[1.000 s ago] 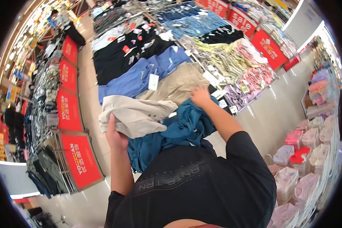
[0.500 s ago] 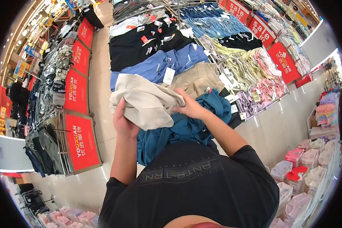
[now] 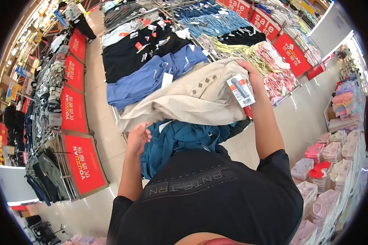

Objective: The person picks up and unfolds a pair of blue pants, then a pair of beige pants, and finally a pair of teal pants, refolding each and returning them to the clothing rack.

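Note:
Beige trousers (image 3: 184,98) stretch across the front of the display, with a row of dark diamond shapes on the cloth. My right hand (image 3: 249,73) grips them at the waist end, by a hanging white and orange price tag (image 3: 240,90). Just below the blurred leg end is my left hand (image 3: 139,138), its fingers loosely curled but apart, holding nothing. Teal garments (image 3: 180,141) lie bunched between the trousers and my body. Folded blue trousers (image 3: 151,75) with a white tag (image 3: 167,80) rest right behind the beige pair.
Black garments (image 3: 135,51) and jeans (image 3: 212,22) lie farther back on the display. Pink and yellow clothes (image 3: 270,61) are at its right. Along the left runs a rack with red sign boards (image 3: 85,163). A person (image 3: 79,22) stands far left. Folded stacks (image 3: 319,175) are at right.
The beige trousers went from a folded bundle in both hands to spread out lengthwise. My right hand moved up and right with the waist end; my left hand let go.

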`<state>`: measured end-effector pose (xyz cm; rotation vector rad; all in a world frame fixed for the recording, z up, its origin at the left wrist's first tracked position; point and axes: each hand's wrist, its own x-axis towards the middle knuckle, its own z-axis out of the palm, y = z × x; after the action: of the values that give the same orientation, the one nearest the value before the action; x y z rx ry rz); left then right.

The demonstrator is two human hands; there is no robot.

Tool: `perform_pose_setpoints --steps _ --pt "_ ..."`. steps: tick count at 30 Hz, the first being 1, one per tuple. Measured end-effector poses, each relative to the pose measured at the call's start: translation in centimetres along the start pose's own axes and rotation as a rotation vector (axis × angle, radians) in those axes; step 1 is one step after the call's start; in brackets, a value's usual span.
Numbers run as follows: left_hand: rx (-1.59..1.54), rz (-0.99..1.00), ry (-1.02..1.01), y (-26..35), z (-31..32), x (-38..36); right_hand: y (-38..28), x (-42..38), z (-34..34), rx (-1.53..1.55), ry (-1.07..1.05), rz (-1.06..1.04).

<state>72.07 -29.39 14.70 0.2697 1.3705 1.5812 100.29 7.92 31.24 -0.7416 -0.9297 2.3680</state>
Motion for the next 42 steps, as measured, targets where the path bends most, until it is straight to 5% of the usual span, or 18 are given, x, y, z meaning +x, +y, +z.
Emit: perform_pose_setpoints --steps 4,9,10,11,13,14,17,23,27,31,34,37,40,42 --pt "0.344 0.038 0.122 -1.6 3.0 -0.9 2.0 -0.8 0.8 0.038 0.027 -0.081" --pt "0.488 0.423 -0.183 1.2 11.6 -2.8 7.1 -3.3 5.6 -0.032 -0.03 0.032" --pt "0.516 0.38 -0.249 2.5 13.2 -3.6 9.0 -3.6 6.1 -0.102 -0.052 0.011" --pt "0.462 0.556 -0.285 1.2 14.0 -2.6 11.1 -3.1 5.7 -0.2 -0.183 0.02" --pt "0.269 0.278 -0.377 2.0 15.3 -2.6 14.4 -4.6 7.7 -0.422 -0.132 0.072" --pt "0.365 0.269 -0.309 2.3 15.3 -2.7 15.6 -4.1 7.0 -0.767 -0.251 -0.032" --pt "0.58 0.231 -0.18 2.5 14.1 -2.9 18.1 -4.5 6.3 -0.829 -0.386 -0.223" --pt "0.718 0.181 -0.102 2.8 12.2 -4.6 16.2 -5.7 7.3 -1.143 -0.358 -0.17" --pt "0.645 0.464 0.201 4.0 9.3 -3.9 14.2 -5.4 6.1 -1.555 -0.312 -0.481" --pt "1.061 0.775 0.502 8.3 4.0 -4.2 10.3 -3.8 3.5 -1.684 -0.03 -0.632" --pt "1.127 0.863 0.677 11.2 2.0 -4.2 6.3 -3.0 3.3 -1.658 0.118 -0.704" --pt "1.211 0.906 0.712 13.6 2.9 -4.5 3.7 -2.5 4.6 -1.638 0.054 -0.802" --pt "1.303 0.928 0.462 16.4 4.6 -5.2 2.0 -1.3 5.9 -1.565 -0.05 -1.0" --pt "1.35 0.915 0.125 17.2 4.5 -5.1 1.2 0.1 5.7 -1.462 -0.162 -0.808"
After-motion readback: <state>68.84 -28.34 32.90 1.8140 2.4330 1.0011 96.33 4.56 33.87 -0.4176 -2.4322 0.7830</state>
